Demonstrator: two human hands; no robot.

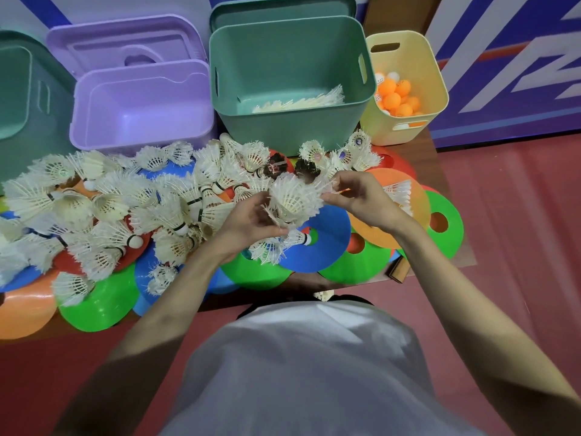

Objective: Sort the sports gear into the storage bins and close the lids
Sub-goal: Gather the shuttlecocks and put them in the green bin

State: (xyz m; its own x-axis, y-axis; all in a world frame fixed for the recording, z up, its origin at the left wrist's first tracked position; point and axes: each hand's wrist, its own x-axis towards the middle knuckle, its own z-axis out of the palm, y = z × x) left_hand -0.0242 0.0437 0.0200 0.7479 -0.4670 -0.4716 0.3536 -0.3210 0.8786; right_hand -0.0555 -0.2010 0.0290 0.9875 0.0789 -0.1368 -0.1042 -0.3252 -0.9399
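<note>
Centre frame, the left hand (251,220) and right hand (355,196) both pinch a white shuttlecock (294,198) by base and feathers, probably nesting or untangling it before dropping it in. Straight above, the open green bin (289,51) already holds a row of shuttlecocks. At upper right the yellow bin (408,45) holds ping-pong balls (396,96), while the purple bin (141,99) at upper left shows nothing inside.

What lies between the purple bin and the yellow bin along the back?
In the head view, the tall green plastic bin stands between the purple plastic bin and the yellow plastic bin; white feather shuttlecocks lie inside.
</note>
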